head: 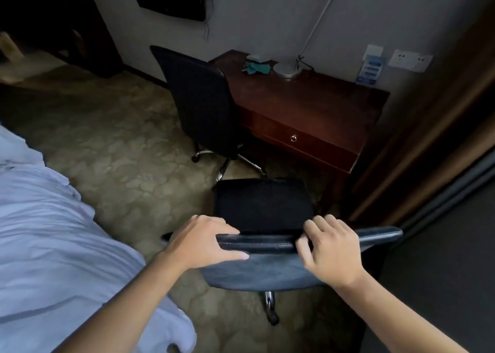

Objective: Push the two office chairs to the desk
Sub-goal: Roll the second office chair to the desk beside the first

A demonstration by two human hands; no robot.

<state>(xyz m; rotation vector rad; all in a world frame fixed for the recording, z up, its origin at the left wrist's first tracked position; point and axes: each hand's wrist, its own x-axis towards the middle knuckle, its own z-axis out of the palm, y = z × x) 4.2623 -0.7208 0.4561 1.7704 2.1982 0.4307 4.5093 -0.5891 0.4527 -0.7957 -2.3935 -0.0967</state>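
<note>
A black office chair (263,205) stands right in front of me, its backrest top toward me and its seat facing the dark wooden desk (316,103). My left hand (203,241) grips the left end of the backrest's top edge. My right hand (330,248) curls over that same edge further right. A gap of carpet lies between this chair and the desk front. A second black office chair (201,101) stands at the desk's left corner, its back toward me and its chrome base on the carpet.
A bed with rumpled white sheets (53,232) fills the left side. On the desk sit a lamp base (286,70), green cloths (257,67) and a blue card stand (371,70). A dark wall panel (442,245) closes the right.
</note>
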